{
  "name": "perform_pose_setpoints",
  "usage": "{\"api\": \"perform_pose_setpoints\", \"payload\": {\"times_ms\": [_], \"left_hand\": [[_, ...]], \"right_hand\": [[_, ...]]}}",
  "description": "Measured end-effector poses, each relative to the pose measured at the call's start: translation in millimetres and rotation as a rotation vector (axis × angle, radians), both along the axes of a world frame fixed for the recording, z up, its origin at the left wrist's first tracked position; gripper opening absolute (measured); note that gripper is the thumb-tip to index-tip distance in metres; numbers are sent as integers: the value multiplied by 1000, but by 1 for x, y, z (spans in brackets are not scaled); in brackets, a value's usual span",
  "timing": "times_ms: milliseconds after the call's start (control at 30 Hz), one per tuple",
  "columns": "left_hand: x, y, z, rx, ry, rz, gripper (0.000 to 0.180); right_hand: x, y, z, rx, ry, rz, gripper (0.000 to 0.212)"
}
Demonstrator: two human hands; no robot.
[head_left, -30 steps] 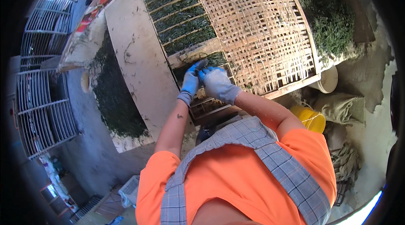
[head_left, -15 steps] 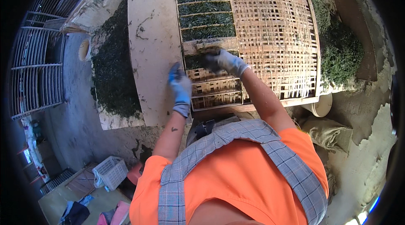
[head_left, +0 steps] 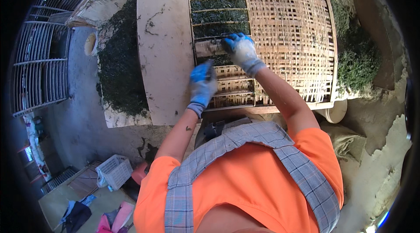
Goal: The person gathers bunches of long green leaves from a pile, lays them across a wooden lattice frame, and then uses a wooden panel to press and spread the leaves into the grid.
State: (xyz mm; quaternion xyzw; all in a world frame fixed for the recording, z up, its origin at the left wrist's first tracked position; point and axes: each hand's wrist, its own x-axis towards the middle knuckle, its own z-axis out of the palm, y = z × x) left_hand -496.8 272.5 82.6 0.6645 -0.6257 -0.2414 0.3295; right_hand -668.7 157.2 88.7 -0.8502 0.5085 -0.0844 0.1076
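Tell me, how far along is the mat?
Done: four dark green strips fill the upper left of the bamboo mat. In hand: the right hand presses at the next strip down, the left hand rests just below. Left: the lower rows and the whole right side are bare.

Two blue-gloved hands, the left hand [head_left: 202,83] and the right hand [head_left: 239,49], one woven bamboo tray [head_left: 288,36], four dark green strips [head_left: 220,3], one white basket [head_left: 114,171], two loose green heaps [head_left: 121,71].
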Motion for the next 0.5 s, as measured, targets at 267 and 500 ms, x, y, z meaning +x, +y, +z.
{"api": "perform_pose_setpoints", "payload": {"times_ms": [267,500], "left_hand": [[19,-40,-20,-40,-420,-38,29],[102,21,-4,394,571,321,23]], "right_hand": [[-13,16,-39,320,-256,11,31],[-137,90,-9,701,-431,-444,35]]}}
